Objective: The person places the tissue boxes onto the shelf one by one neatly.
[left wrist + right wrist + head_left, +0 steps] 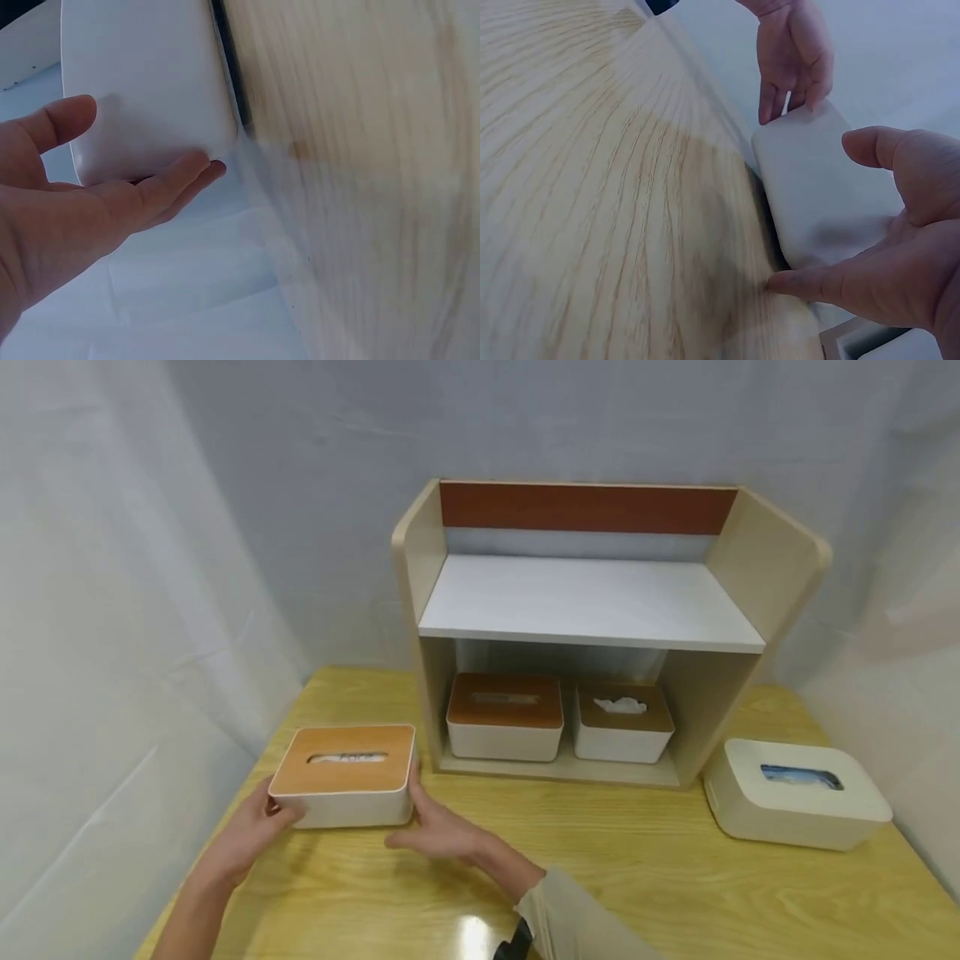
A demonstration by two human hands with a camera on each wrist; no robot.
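So you've got a pale cloth backdrop (322, 552) hanging behind everything, then the yellowish wood-grain table (637, 852) under your work. The shelf unit (585, 597) stands between 2 and 3 o'clock from the middle of the head view, with a white upper board and a reddish-brown back strip. Over at 4 o'clock there's an all-cream tissue box (810, 818) just beside the shelf. The one you're on, the orange-topped tissue box (345, 777), is at 8 o'clock near the table's left edge: off-white sides, rounded corners, flat orange lid with a pale rim and a long slot. Can't tell if its base is fully on the wood. In the shelf's lower bay, the brown-lidded box (502, 742) is on the 9 o'clock side and a smaller tan-lidded box (622, 743) on the 3 o'clock side. Your left hand (247, 831) is at the box's 8 o'clock, fingers fairly straight along the end, thumb spread apart by the front face. Your right hand (446, 831) is at its 4 o'clock, fingers stretched along the other end, thumb well away from them. Smallest bit: dark lettering on the white pack (356, 758) in your box's slot, looks like "Fac…", rest too unclear to read.
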